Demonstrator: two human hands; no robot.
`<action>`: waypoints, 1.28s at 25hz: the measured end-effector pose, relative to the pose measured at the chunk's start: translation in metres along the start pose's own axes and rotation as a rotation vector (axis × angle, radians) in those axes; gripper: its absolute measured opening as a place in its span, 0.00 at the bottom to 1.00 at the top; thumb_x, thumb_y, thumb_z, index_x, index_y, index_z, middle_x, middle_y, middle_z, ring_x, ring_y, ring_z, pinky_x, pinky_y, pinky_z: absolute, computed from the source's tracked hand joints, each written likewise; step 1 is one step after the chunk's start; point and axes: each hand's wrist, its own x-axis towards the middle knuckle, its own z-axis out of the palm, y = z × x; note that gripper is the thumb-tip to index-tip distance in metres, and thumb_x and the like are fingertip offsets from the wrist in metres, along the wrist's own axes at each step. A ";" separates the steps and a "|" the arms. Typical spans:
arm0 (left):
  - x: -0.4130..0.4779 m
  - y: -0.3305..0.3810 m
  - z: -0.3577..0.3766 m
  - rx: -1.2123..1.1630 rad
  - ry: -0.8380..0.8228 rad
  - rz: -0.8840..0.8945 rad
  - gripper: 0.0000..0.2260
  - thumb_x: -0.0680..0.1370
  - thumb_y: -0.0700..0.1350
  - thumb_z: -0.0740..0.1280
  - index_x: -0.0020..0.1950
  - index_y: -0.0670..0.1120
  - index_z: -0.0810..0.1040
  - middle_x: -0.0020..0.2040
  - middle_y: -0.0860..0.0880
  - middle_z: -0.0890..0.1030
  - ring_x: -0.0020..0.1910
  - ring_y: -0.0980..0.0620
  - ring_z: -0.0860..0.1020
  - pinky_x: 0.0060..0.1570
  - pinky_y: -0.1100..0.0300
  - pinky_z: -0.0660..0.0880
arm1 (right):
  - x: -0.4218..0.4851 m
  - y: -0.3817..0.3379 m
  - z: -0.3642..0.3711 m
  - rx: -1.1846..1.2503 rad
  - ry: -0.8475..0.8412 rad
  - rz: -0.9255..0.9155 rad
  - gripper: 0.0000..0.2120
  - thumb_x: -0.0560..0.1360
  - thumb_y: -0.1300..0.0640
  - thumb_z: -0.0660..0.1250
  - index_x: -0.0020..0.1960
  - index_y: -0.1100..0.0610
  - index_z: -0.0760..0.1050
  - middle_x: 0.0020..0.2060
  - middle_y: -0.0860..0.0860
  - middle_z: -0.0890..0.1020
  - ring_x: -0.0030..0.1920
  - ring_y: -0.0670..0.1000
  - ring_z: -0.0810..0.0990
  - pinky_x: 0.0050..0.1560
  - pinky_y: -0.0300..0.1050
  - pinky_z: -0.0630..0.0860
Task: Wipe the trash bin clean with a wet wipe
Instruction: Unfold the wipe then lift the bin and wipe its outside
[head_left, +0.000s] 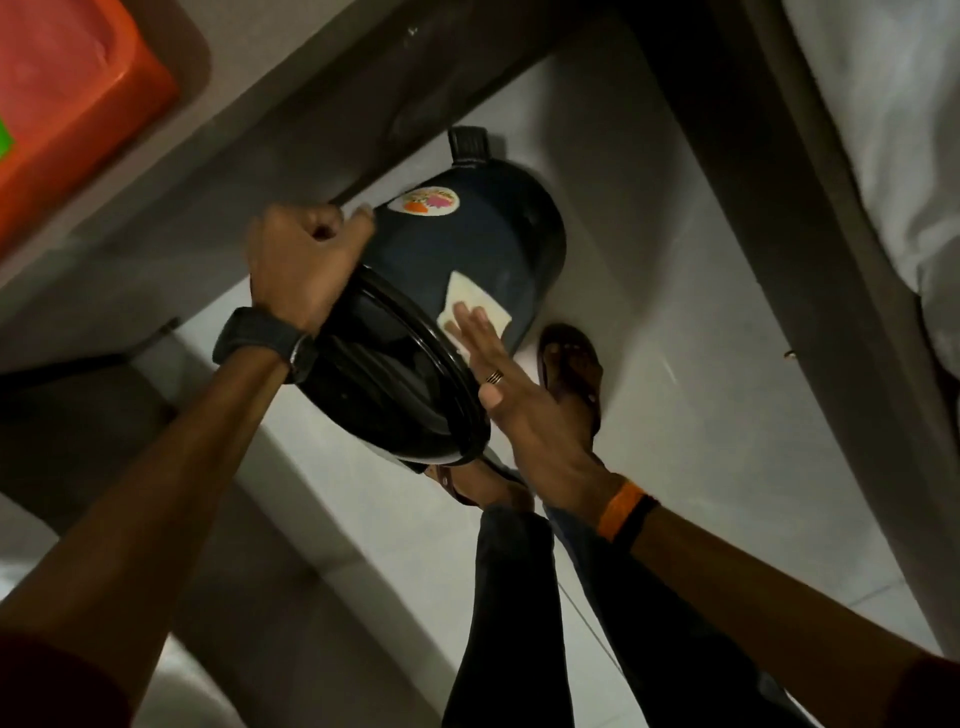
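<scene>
A dark blue round trash bin (493, 244) with a black lid and a foot pedal stands tilted on the floor, its lid end towards me. A colourful sticker sits on its side. My left hand (306, 260), with a black watch on the wrist, grips the bin's upper rim. My right hand (519, 395) lies flat with its fingers stretched out, pressing a white wet wipe (475, 301) against the bin's side wall. Only the fingertips cover the wipe.
An orange plastic box (72, 104) sits on a grey ledge at the upper left. My legs in dark trousers and my sandalled feet (569, 369) stand on the pale tiled floor just beside the bin. A bed with a white sheet (893, 130) runs along the right.
</scene>
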 end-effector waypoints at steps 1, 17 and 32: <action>0.000 -0.007 0.000 -0.074 -0.006 -0.081 0.21 0.77 0.50 0.68 0.25 0.49 0.68 0.20 0.56 0.69 0.23 0.61 0.65 0.28 0.67 0.65 | 0.000 0.005 -0.001 -0.034 -0.028 -0.052 0.24 0.87 0.45 0.46 0.83 0.39 0.51 0.84 0.40 0.54 0.85 0.46 0.48 0.85 0.55 0.50; 0.007 -0.013 0.013 -0.158 0.067 -0.155 0.19 0.73 0.46 0.67 0.25 0.42 0.65 0.19 0.56 0.61 0.23 0.58 0.58 0.25 0.64 0.59 | 0.098 0.018 -0.066 -0.195 0.019 0.142 0.25 0.87 0.49 0.52 0.82 0.52 0.60 0.83 0.50 0.62 0.82 0.44 0.57 0.84 0.44 0.51; 0.010 -0.025 0.010 -0.251 0.113 -0.264 0.22 0.71 0.43 0.66 0.18 0.49 0.63 0.17 0.57 0.59 0.19 0.59 0.57 0.22 0.68 0.57 | 0.094 0.051 -0.085 0.146 0.450 0.637 0.28 0.85 0.39 0.49 0.84 0.45 0.53 0.84 0.48 0.59 0.84 0.53 0.59 0.83 0.61 0.57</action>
